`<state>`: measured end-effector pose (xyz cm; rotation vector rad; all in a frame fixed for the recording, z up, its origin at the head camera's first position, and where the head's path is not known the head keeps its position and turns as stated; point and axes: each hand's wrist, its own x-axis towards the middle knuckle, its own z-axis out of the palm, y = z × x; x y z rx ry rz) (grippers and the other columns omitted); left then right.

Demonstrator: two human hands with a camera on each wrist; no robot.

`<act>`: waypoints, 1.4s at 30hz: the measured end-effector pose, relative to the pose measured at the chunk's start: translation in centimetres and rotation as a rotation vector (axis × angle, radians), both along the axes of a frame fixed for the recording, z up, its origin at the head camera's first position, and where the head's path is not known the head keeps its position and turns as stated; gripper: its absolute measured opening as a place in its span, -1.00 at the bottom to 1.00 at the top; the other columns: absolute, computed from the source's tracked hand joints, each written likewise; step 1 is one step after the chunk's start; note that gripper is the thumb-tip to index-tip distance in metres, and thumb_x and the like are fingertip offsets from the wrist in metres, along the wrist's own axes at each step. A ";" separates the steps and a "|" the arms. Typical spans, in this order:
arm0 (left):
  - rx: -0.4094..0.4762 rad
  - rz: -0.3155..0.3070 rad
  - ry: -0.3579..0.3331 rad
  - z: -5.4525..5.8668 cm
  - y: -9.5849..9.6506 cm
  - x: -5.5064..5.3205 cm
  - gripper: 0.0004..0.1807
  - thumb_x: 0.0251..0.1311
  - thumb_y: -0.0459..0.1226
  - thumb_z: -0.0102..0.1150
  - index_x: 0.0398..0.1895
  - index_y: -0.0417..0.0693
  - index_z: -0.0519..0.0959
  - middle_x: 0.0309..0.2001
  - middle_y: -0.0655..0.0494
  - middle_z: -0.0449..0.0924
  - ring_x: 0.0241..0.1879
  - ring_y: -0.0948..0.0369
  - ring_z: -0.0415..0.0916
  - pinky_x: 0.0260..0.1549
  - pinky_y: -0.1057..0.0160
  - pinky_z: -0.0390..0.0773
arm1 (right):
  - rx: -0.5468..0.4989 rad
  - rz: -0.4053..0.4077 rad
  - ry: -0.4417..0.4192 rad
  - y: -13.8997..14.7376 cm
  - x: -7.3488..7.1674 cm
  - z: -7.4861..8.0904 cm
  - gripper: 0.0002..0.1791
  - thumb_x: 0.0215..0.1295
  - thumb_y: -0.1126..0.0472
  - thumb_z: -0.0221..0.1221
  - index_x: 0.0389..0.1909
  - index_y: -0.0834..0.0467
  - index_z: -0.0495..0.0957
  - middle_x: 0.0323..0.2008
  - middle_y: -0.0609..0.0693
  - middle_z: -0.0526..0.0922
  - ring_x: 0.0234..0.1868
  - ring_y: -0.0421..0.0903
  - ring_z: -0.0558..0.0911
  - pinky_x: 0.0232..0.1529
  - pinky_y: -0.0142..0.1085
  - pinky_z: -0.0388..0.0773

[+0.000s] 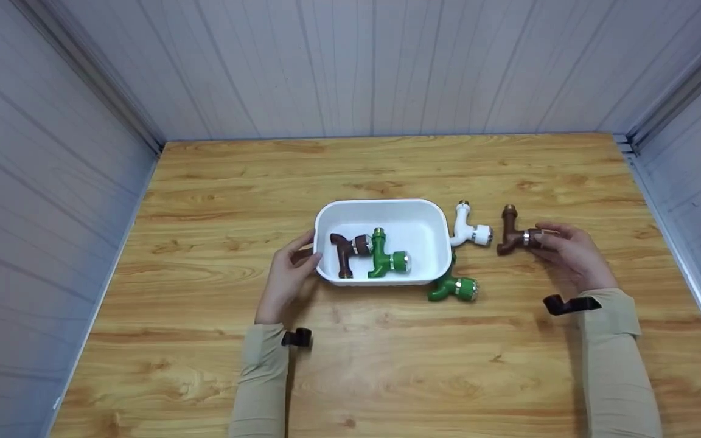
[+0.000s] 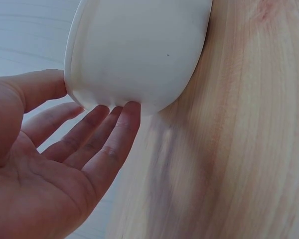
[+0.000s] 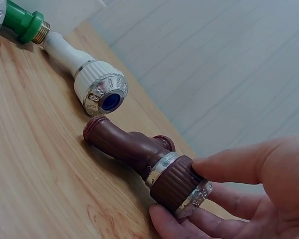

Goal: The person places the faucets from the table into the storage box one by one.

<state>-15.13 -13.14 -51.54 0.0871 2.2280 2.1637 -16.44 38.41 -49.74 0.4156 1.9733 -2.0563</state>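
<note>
A white plastic tub (image 1: 429,213) stands mid-table, holding a brown tap (image 1: 343,248) and a green tap (image 1: 381,255). At its left end my left hand (image 1: 289,274) touches the outer wall with extended fingers (image 2: 117,132), the thumb at the rim. My right hand (image 1: 575,252) pinches another brown tap (image 3: 124,149) by its ribbed knob, thumb on one side and fingers on the other. That tap's spout points left, towards a white tap (image 1: 465,228) lying beside the tub. A second green tap (image 1: 448,286) lies at the tub's front right corner, partly hidden by it.
The wood-grain table (image 1: 387,365) is bounded by a pale panelled wall (image 1: 350,67) at the back and by side walls left and right. A black strap mount (image 1: 569,304) sits on the right wrist and another (image 1: 297,337) on the left.
</note>
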 end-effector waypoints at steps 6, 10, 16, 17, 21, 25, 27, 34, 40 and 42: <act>0.010 -0.033 -0.009 0.9 0.0 0.5 -0.47 0.20 -0.55 0.13 0.26 -0.44 0.32 0.19 -0.43 0.33 0.11 -0.29 0.37 0.09 0.20 0.51 | -0.048 0.026 -0.036 0.1 0.7 0.5 -0.32 0.35 0.27 0.15 0.38 0.39 0.10 -0.09 -0.05 0.56 -0.06 -0.19 0.61 0.14 -0.29 0.48; 0.016 -0.053 -0.010 2.2 0.3 1.0 -0.47 0.20 -0.56 0.11 0.26 -0.50 0.30 0.17 -0.47 0.32 0.11 -0.32 0.35 0.08 0.21 0.52 | -0.114 -0.022 -0.046 0.1 1.3 0.4 -0.36 0.32 0.33 0.17 0.34 0.39 0.13 -0.10 -0.03 0.58 -0.06 -0.14 0.62 0.14 -0.28 0.48; 0.030 -0.057 -0.005 2.5 0.6 1.0 -0.48 0.21 -0.57 0.09 0.25 -0.51 0.29 0.17 -0.48 0.32 0.11 -0.34 0.34 0.08 0.19 0.52 | -0.198 -0.065 0.007 0.2 1.9 0.0 -0.49 0.29 0.40 0.17 0.22 0.40 0.26 -0.15 0.01 0.62 -0.10 -0.11 0.64 0.08 -0.28 0.53; 0.037 -0.057 -0.007 2.5 0.6 1.0 -0.48 0.21 -0.57 0.09 0.25 -0.51 0.29 0.18 -0.49 0.31 0.11 -0.35 0.34 0.08 0.16 0.52 | -0.198 -0.069 0.018 0.2 2.0 0.0 -0.51 0.29 0.40 0.17 0.20 0.39 0.28 -0.15 0.01 0.62 -0.11 -0.12 0.64 0.07 -0.29 0.54; 0.054 -0.059 -0.018 2.5 0.6 0.9 -0.47 0.22 -0.57 0.09 0.27 -0.51 0.27 0.20 -0.47 0.29 0.13 -0.33 0.34 0.06 0.08 0.53 | -0.203 -0.123 0.044 0.0 2.2 0.1 -0.61 0.28 0.39 0.19 0.11 0.33 0.40 -0.13 0.03 0.59 -0.10 -0.12 0.64 0.05 -0.28 0.55; 0.051 -0.058 -0.018 2.6 0.6 0.9 -0.46 0.22 -0.57 0.09 0.28 -0.49 0.26 0.21 -0.46 0.30 0.12 -0.31 0.36 0.06 0.19 0.53 | -0.214 -0.151 0.062 -0.3 2.4 0.6 -0.62 0.25 0.38 0.22 0.09 0.31 0.44 -0.10 0.04 0.56 -0.10 -0.13 0.63 0.04 -0.29 0.56; 0.057 -0.055 -0.022 2.6 0.6 0.9 -0.47 0.22 -0.57 0.08 0.28 -0.49 0.27 0.21 -0.46 0.30 0.12 -0.31 0.35 0.08 0.17 0.52 | -0.233 -0.141 0.063 -0.5 2.5 1.0 -0.60 0.25 0.38 0.22 0.10 0.31 0.41 -0.09 0.03 0.55 -0.10 -0.13 0.62 0.06 -0.30 0.55; 0.056 -0.057 -0.040 2.6 0.4 0.9 -0.46 0.23 -0.55 0.09 0.28 -0.48 0.27 0.21 -0.46 0.29 0.14 -0.30 0.34 0.00 0.26 0.57 | -0.295 -0.151 0.063 -1.2 3.0 1.9 -0.65 0.24 0.41 0.22 0.05 0.28 0.46 -0.05 0.05 0.50 -0.08 -0.13 0.62 0.09 -0.31 0.52; 0.033 -0.049 -0.039 2.7 0.3 1.0 -0.47 0.22 -0.56 0.09 0.28 -0.48 0.28 0.21 -0.46 0.29 0.14 -0.33 0.33 0.01 0.23 0.57 | -0.326 -0.154 0.094 -2.2 2.9 2.4 -0.70 0.26 0.43 0.19 0.00 0.30 0.48 -0.09 0.08 0.55 -0.09 -0.08 0.63 0.06 -0.29 0.55; 0.021 -0.045 -0.040 2.7 0.2 1.0 -0.47 0.23 -0.55 0.09 0.28 -0.47 0.28 0.21 -0.45 0.29 0.13 -0.33 0.33 0.04 0.21 0.55 | -0.310 -0.164 0.100 -2.5 2.8 2.5 -0.70 0.24 0.42 0.21 0.00 0.29 0.49 -0.10 0.07 0.56 -0.09 -0.08 0.63 0.06 -0.27 0.55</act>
